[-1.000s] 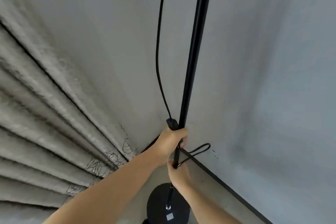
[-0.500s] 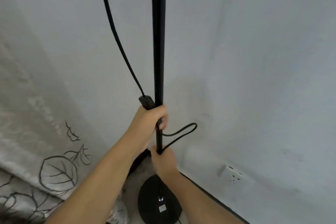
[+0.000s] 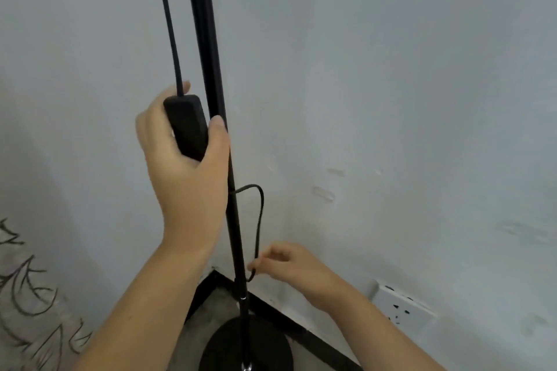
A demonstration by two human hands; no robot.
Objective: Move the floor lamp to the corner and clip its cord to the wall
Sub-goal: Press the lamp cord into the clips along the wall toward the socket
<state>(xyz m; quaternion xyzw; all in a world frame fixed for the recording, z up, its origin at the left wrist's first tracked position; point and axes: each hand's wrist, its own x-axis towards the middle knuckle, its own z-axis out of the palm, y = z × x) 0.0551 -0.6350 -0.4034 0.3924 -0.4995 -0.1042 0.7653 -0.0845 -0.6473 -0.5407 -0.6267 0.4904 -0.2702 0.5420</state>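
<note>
The black floor lamp pole (image 3: 208,39) rises from its round black base (image 3: 247,346), which stands in the room corner. A black cord (image 3: 168,24) hangs down left of the pole into a black inline switch box (image 3: 187,126). My left hand (image 3: 187,166) is shut on that switch box, thumb against the pole. Below it the cord loops out to the right (image 3: 260,214) of the pole. My right hand (image 3: 289,265) pinches the lower end of this loop, close to the wall.
A white wall socket (image 3: 401,306) sits low on the right wall. Small clear clips (image 3: 324,193) are stuck on that wall above my right hand. A black skirting board (image 3: 301,328) runs along the floor. A leaf-patterned curtain (image 3: 30,295) hangs at the lower left.
My left hand has risen along the pole and now shows the switch box in its grip. My right hand has left the pole and moved right, pinching the cord loop. The view has closed in.
</note>
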